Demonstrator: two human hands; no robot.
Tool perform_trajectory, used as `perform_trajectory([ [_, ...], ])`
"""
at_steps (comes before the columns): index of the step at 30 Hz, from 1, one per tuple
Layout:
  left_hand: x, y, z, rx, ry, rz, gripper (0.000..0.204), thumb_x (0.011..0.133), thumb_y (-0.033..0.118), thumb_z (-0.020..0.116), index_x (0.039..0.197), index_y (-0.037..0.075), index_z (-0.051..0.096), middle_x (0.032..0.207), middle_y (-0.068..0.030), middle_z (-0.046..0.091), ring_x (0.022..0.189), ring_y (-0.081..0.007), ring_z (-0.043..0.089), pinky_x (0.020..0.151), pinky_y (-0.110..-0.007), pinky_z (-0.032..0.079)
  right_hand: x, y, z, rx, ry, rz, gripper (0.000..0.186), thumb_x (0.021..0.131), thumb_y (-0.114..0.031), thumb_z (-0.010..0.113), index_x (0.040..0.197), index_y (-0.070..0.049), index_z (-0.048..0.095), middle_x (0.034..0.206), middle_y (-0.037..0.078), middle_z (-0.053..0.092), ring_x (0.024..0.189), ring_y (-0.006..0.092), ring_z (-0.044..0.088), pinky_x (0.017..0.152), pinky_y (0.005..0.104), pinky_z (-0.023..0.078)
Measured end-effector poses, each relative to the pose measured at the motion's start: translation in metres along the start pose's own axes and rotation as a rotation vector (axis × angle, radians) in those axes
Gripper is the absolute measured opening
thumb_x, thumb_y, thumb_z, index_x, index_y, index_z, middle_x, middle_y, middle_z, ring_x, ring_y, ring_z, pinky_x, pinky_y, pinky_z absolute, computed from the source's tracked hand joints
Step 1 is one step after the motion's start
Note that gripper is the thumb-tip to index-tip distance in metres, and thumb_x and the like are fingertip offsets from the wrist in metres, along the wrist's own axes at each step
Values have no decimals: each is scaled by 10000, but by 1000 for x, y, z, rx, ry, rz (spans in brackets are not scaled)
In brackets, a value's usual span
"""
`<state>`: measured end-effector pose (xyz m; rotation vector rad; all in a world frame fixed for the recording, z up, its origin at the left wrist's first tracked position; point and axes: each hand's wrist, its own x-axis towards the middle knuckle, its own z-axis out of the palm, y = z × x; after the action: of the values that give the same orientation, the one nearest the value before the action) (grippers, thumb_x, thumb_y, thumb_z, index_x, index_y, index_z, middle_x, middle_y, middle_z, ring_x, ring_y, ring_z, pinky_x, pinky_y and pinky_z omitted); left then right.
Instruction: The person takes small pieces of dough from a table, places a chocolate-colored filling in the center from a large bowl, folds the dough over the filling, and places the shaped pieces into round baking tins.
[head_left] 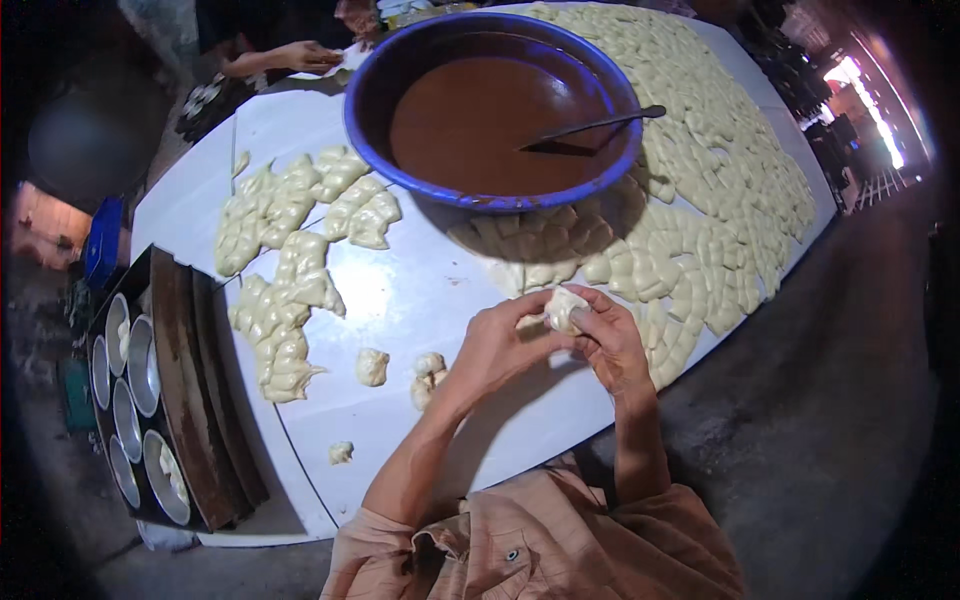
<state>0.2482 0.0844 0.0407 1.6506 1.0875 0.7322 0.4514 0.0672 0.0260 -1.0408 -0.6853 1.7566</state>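
Note:
Above the near part of the table, a small piece of pale dough (566, 311) is held between my two hands. My right hand (612, 343) pinches it with thumb and fingers. The fingertips and thumb of my left hand (503, 340) close in on its other side. Close to my left wrist lie a cluster of dough lumps (428, 378), a single lump (372, 367) and a smaller bit (341, 453). Many flattened dough pieces (715, 150) cover the table's right side, and joined pieces (285, 290) lie on the left.
A large blue basin (500, 204) of brown paste (465, 120) stands at the table's far middle, with a dark-handled spoon (610, 120) resting in it. Dark trays (195, 400) with metal cups (127, 420) sit at left. Another person's hand (308, 57) reaches in at far left.

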Motion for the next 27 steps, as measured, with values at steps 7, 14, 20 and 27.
perform_trajectory([
  [7,-13,-14,-2,-250,129,-188,496,927,230,692,1344,-8,567,1047,-130,724,875,-121,639,794,-278,519,11,9,24,-840,219,-452,320,913,-122,698,1178,35,609,1045,86,664,929,130,647,748,235,535],
  [14,4,17,16,-489,484,376,938,922,416,670,1549,-32,135,1435,-281,479,1353,-322,474,1046,-352,425,5,-6,73,-240,3,-409,260,865,-5,721,1094,18,600,994,61,640,890,114,619,797,248,513],
  [20,28,3,25,-767,570,438,1007,866,498,715,1549,7,161,1377,-265,525,1177,-275,600,940,-345,517,22,-36,112,166,-169,-137,183,920,-113,693,1051,-41,587,970,36,637,853,98,624,781,247,513],
  [27,-11,-9,-7,-902,464,-133,634,999,161,584,1533,93,249,1303,-173,587,956,-162,670,794,-277,540,153,-98,105,-744,-122,-374,189,963,-201,584,995,-17,611,845,22,607,775,87,582,700,263,472],
])
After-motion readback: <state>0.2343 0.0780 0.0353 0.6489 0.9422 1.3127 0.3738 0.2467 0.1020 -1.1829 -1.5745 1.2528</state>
